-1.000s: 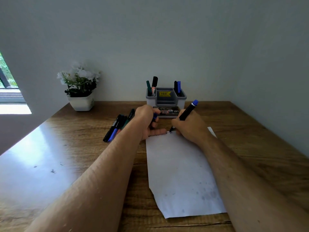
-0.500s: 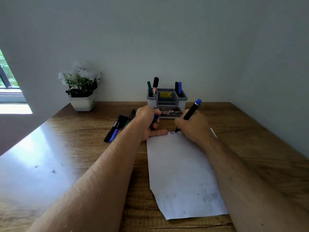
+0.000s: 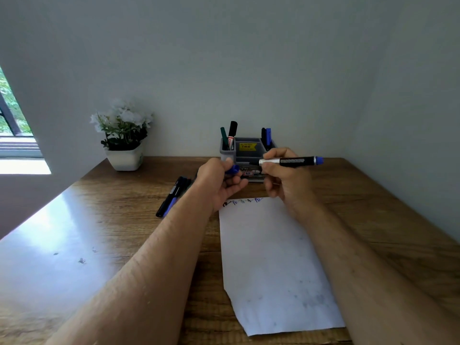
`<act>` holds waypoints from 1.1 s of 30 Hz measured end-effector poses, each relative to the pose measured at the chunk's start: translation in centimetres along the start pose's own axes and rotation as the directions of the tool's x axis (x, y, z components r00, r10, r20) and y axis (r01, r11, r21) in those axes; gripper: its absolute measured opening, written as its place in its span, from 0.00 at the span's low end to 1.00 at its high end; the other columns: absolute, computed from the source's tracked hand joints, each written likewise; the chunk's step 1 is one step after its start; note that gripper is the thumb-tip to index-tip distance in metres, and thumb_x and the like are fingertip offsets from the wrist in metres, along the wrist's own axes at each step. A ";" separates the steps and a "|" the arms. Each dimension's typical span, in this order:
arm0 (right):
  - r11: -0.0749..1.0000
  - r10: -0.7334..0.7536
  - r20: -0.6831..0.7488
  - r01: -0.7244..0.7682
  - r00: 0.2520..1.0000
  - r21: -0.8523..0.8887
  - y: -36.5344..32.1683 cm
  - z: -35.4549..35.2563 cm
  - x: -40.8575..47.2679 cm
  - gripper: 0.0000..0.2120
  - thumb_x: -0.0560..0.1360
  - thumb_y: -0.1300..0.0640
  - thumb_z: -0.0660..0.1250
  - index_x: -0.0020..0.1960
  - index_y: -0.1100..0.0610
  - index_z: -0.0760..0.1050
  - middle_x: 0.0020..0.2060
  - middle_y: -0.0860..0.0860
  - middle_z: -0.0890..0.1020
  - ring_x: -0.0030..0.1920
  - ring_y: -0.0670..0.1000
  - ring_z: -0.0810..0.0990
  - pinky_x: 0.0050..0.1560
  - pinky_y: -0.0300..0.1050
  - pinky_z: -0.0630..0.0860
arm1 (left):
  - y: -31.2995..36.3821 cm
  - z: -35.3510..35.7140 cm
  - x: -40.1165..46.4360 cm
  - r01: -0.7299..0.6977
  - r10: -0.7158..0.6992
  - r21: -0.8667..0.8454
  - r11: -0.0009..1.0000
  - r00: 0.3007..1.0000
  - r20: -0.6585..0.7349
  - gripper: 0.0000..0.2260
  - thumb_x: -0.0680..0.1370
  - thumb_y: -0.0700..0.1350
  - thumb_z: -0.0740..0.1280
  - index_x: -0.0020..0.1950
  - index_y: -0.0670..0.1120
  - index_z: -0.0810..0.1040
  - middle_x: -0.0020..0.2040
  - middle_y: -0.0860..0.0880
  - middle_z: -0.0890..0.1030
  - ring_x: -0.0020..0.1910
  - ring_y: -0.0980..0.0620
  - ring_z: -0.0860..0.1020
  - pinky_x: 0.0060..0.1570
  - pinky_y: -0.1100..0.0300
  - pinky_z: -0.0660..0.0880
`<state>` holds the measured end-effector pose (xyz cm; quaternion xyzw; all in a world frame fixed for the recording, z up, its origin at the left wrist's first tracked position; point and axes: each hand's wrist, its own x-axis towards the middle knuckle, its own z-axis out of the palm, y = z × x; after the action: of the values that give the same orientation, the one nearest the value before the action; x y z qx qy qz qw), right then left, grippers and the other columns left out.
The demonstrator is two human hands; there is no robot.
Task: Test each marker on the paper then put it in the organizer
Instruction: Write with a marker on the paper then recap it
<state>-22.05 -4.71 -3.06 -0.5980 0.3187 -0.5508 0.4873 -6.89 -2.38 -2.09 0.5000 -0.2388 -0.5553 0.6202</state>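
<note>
Pale grey-green walls meeting in a corner, wooden counter [image 3: 373, 207] beneath, daylight glaring off its left side. Against the back wall, grey organizer [image 3: 249, 155] with a yellow sticker, holding a green and a black marker upright in the left compartment and a black and a blue one in the right. To the left, white pot of white flowers [image 3: 123, 138]. Sheet of paper [image 3: 271, 265] lying lengthwise near the middle, a row of small scribbles [image 3: 245, 201] in black and blue along its far edge. Loose markers [image 3: 171, 196] bunched on the counter just left of the left forearm, partly hidden by it.

Right hand [image 3: 286, 180] raised above the paper's far edge, grip pinched on the blue marker [image 3: 292, 161], held level in front of the organizer, blue end pointing right, silver end toward the left hand. Left hand [image 3: 221, 180] raised beside it, fingers curled round the blue cap [image 3: 232, 169], cap just apart from the marker's near end. Tip itself hidden by fingers.
</note>
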 end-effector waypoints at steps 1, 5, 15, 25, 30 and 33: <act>1.000 0.006 0.006 -0.006 1.000 0.024 0.0 0.1 -0.1 0.09 0.74 0.65 0.68 0.45 0.50 0.79 0.33 0.53 0.79 0.26 0.50 0.75 0.25 0.40 0.69 | 0.0 0.0 0.0 -0.001 0.001 -0.001 1.000 1.000 -0.003 0.08 0.83 0.42 0.62 0.57 0.39 0.74 0.45 0.41 0.79 0.34 0.52 0.76 0.39 0.54 0.83; 0.992 0.051 0.033 -0.054 0.998 0.117 0.0 0.1 -0.2 0.12 0.73 0.53 0.62 0.50 0.55 0.82 0.41 0.59 0.83 0.30 0.52 0.78 0.26 0.41 0.71 | 0.0 0.0 0.0 0.001 -0.001 -0.018 1.000 1.000 -0.007 0.09 0.83 0.42 0.61 0.59 0.38 0.74 0.45 0.41 0.79 0.34 0.51 0.77 0.41 0.52 0.83; 0.999 0.038 -0.004 -0.038 0.999 0.023 0.1 0.2 -0.2 0.09 0.81 0.61 0.58 0.48 0.57 0.77 0.40 0.60 0.85 0.27 0.53 0.78 0.24 0.41 0.73 | 0.0 0.1 0.0 -0.005 0.005 0.014 1.000 1.000 0.019 0.07 0.82 0.43 0.63 0.55 0.39 0.74 0.43 0.42 0.79 0.34 0.52 0.77 0.43 0.54 0.83; 0.997 -0.025 -0.053 0.020 0.998 -0.080 -0.1 0.3 -0.2 0.03 0.77 0.61 0.68 0.49 0.54 0.76 0.35 0.56 0.84 0.22 0.51 0.74 0.20 0.37 0.67 | -0.2 0.0 0.5 -0.076 0.076 0.003 0.997 0.996 0.039 0.10 0.79 0.44 0.69 0.56 0.39 0.77 0.41 0.44 0.80 0.32 0.54 0.77 0.37 0.59 0.82; 0.969 -0.074 -0.056 0.058 0.996 -0.240 0.0 -0.1 -0.4 0.07 0.73 0.61 0.74 0.50 0.54 0.81 0.42 0.55 0.84 0.26 0.48 0.78 0.23 0.40 0.72 | 0.0 -0.6 1.2 -0.178 0.176 -0.074 0.981 0.984 -0.023 0.10 0.78 0.46 0.70 0.55 0.41 0.78 0.39 0.46 0.83 0.34 0.54 0.81 0.40 0.57 0.82; 0.874 -0.211 -0.003 0.188 0.977 -0.447 0.5 0.3 -0.6 0.08 0.71 0.61 0.76 0.49 0.55 0.81 0.44 0.47 0.83 0.37 0.40 0.81 0.33 0.30 0.74 | 0.0 -0.9 1.6 -0.201 0.198 -0.091 0.975 0.979 -0.043 0.08 0.79 0.45 0.70 0.53 0.42 0.79 0.42 0.44 0.84 0.37 0.52 0.82 0.40 0.56 0.82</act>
<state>-21.84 -4.28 -3.68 -0.7085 0.3853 -0.5260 0.2700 -5.68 -3.53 -2.86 0.4529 -0.2507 -0.4924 0.6997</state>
